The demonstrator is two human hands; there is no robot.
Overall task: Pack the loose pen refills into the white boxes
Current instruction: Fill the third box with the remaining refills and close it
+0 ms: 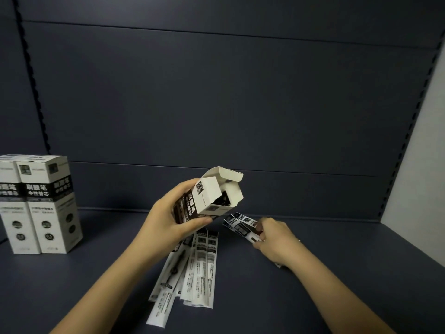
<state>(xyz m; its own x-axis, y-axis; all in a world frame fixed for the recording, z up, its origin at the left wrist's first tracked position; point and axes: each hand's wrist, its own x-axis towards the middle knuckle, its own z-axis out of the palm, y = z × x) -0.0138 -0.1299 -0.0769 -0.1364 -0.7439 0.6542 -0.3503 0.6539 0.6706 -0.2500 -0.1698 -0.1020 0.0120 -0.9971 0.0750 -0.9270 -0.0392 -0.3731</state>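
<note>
Head view, one frame. Step in hand, as we judge it: feeding a small bunch of pen refills into the open white box [212,196].

Left hand [168,220]: curled round the lower body of the open white box, holding it tilted, flaps up, mouth turned toward the right hand. Dark contents show inside the mouth.

Right hand [272,239]: pinching a few held refills [240,225] at their near end, far ends pointing up-left toward the box, just below its mouth and apart from it.

Method, our judgement: we keep the sleeves squared into one flat bundle, line them up with the long axis of the box, and enter them past the flaps without snagging.

Loose refills [195,263]: fanned flat on the dark shelf [337,261], below the left hand, between the two forearms.

Closed boxes [41,206]: two visible, upright at far left, well apart from both hands.
</note>
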